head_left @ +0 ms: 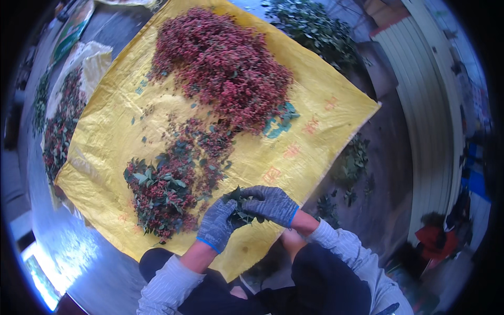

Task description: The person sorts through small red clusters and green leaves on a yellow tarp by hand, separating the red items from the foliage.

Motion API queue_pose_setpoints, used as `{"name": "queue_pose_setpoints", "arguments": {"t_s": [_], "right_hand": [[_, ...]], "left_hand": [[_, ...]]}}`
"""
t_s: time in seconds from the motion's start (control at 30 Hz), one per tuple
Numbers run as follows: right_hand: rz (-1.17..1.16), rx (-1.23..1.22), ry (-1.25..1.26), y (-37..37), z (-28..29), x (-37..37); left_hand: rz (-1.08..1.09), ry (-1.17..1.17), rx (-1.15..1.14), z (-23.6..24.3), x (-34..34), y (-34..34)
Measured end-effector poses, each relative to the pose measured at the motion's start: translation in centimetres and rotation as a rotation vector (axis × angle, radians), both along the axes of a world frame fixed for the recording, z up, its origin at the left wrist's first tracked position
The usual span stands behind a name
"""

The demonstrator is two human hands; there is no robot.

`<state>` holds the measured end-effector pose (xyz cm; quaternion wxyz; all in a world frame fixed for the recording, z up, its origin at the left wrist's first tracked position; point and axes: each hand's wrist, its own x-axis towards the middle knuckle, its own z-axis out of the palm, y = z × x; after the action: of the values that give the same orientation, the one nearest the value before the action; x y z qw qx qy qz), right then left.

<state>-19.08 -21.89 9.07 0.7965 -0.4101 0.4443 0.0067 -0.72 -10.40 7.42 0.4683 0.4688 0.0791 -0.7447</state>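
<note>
Working position, as seen from the side of the room: a person's left hand (216, 224) and right hand (271, 203) meet low over the near part of a yellow sheet (257, 165). Between them is a leafy sprig (241, 211). The fingers of both hands are bent in and pinch it from either side; the exact contact of the fingertips is hidden by leaf and glove.

Surroundings: a small pile (165, 197) of berries and leaves stands close beside the left hand. A large heap (226, 68) of red berries covers the sheet's far part, with loose berries (205, 152) strewn between the two. Beyond the far edge lies a mound of greenery (315, 31); more leaves (352, 163) litter the dark floor (388, 210) to the right. A pale slatted panel (425, 110) bounds that side. On the left, berry sprigs (62, 134) lie against a whitish sack (98, 60). Dark-clad knees (331, 278) flank the sheet's near corner.

Materials: the sheet is creased, slightly glossy and roughly four-cornered, with printed marks. The gloves are grey mottled knit, edged blue; the sleeves (170, 286) are pale and striped. The berries are small, round and densely clustered; the leaves are flat and dull green.
</note>
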Motion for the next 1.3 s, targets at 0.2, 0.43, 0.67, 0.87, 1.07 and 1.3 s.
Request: {"name": "queue_pose_setpoints", "arguments": {"t_s": [0.2, 0.43, 0.67, 0.87, 1.07, 1.3], "right_hand": [[0.199, -0.721, 0.350, 1.7, 0.3, -4.1], [-0.104, -0.572, 0.349, 3.4, -1.5, -10.5], [-0.339, -0.730, 0.869, 3.9, -5.2, -26.7], [-0.473, -0.825, 1.069, 1.4, -7.1, -33.6], [-0.150, -1.016, 0.991, -4.2, -2.3, -22.4], [0.507, -1.357, 0.352, -5.2, 1.6, -2.9]], "left_hand": [[0.039, 0.164, -0.045, -1.6, -5.7, -2.4], [-0.533, -0.062, -0.058, 1.8, -9.3, -4.2], [-0.307, -0.215, -0.153, 2.8, -1.6, -5.6], [-0.440, -0.716, -0.237, 7.0, 3.7, -6.1], [-0.491, -1.431, -0.409, 11.4, 10.6, -4.7], [-0.221, -1.647, -0.271, 9.4, 19.4, -0.1]]}}
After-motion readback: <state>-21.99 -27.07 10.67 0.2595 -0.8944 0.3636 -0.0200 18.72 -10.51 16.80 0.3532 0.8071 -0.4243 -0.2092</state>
